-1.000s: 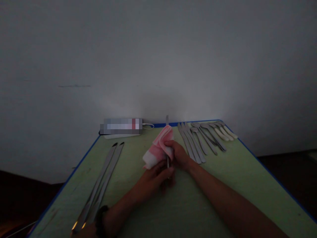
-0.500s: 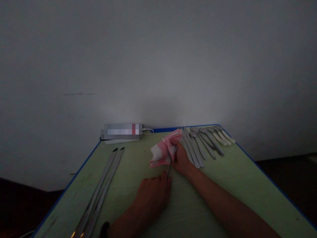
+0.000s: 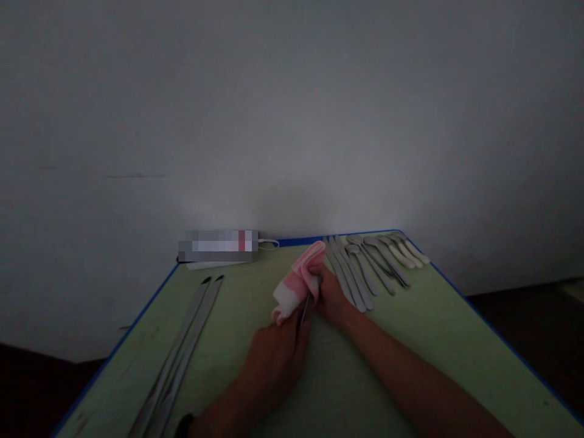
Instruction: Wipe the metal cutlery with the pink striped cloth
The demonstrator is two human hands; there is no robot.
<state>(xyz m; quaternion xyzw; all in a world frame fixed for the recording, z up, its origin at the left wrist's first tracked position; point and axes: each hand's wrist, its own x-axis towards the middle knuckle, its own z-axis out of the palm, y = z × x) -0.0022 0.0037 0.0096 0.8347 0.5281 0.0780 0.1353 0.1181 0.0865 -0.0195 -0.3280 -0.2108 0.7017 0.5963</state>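
My right hand is closed on a folded pink and white cloth, which is wrapped around a slim metal piece of cutlery. Its far end is hidden in the cloth, so its kind does not show. Below, my left hand grips the near end between thumb and fingers, close to the cloth's lower corner. Just right of the cloth lie several table knives side by side, partly behind my right hand.
Spoons and pale-handled cutlery lie at the back right of the green table. Two long flat metal pieces with dark tips lie at the left. A blurred-out box with a white cable stands by the wall.
My left hand has moved up nearer to the cloth, so less of the cutlery shows between my hands. The cloth's lower corner has folded downward. The view has shifted slightly.
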